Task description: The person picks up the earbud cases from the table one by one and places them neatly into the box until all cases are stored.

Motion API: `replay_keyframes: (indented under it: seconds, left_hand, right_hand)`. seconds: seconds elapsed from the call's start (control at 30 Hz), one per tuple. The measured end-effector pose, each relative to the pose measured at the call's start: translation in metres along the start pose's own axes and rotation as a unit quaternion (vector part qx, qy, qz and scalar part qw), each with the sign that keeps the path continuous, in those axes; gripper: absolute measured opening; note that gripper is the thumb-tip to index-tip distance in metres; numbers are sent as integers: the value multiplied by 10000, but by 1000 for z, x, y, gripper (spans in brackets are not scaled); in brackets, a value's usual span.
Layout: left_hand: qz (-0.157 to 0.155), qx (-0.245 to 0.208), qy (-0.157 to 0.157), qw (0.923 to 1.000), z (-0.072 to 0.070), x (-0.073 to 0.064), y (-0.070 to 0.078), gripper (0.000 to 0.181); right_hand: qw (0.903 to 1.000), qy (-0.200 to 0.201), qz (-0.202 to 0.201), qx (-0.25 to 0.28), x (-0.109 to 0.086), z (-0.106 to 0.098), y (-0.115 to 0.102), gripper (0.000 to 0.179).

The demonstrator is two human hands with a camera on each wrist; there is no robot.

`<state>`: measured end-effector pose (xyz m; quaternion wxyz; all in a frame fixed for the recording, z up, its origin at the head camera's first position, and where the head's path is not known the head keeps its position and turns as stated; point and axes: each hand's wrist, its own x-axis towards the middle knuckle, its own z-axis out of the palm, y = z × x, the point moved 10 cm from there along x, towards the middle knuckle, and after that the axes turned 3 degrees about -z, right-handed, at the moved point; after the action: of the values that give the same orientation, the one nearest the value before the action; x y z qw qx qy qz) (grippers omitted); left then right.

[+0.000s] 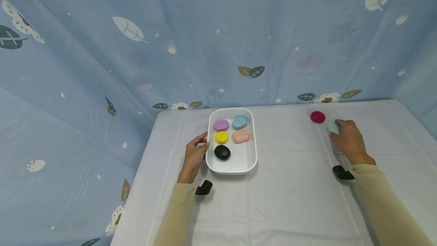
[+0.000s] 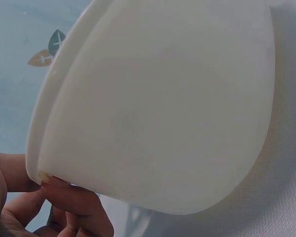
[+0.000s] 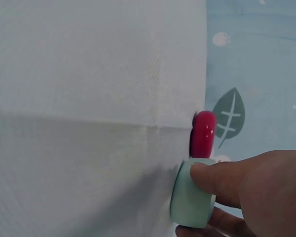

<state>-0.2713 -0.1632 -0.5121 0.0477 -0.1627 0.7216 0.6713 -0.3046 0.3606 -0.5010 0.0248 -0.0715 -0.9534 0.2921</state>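
My left hand [image 1: 194,159] is at the left side of a white tray [image 1: 235,167]. In the left wrist view, its thumb and a finger pinch the tray's rim [image 2: 44,118]. Inside the tray lie a purple soap [image 1: 221,125], a blue soap [image 1: 239,122], a round yellow soap [image 1: 222,137], a pink soap [image 1: 241,136] and a black oval soap [image 1: 222,152]. Over at the right, my right hand [image 1: 351,142] holds a pale green soap [image 3: 191,197] between thumb and fingers, at the tablecloth. A glossy red soap [image 1: 318,117] lies just left of it.
A white cloth [image 1: 286,200] covers the table, with light folds in it. Behind it hangs a blue curtain [image 1: 205,48] printed with leaves and flowers, meeting the table's far edge. Black wrist mounts [image 1: 342,172] sit by both sleeves.
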Motion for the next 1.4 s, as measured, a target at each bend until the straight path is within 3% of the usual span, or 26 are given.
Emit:
replay_keyframes:
  seconds: [0.3, 0.47, 0.77, 1.4]
  left_hand:
    - [10, -5, -40, 10000, 0, -1, -1, 44]
    - [12, -23, -72, 10000, 1, -1, -1, 44]
    - [60, -51, -90, 9999, 1, 0, 1, 45]
    - [0, -86, -35, 10000, 1, 2, -2, 45]
  right_hand:
    - [9994, -350, 29, 53, -5, 8, -3, 60]
    - [9989, -362, -210, 194, -12, 13, -20, 59]
    - [9938, -195, -1069, 232, -27, 17, -78, 57]
    - [9669, -611, -2378, 690, -53, 44, -204, 54]
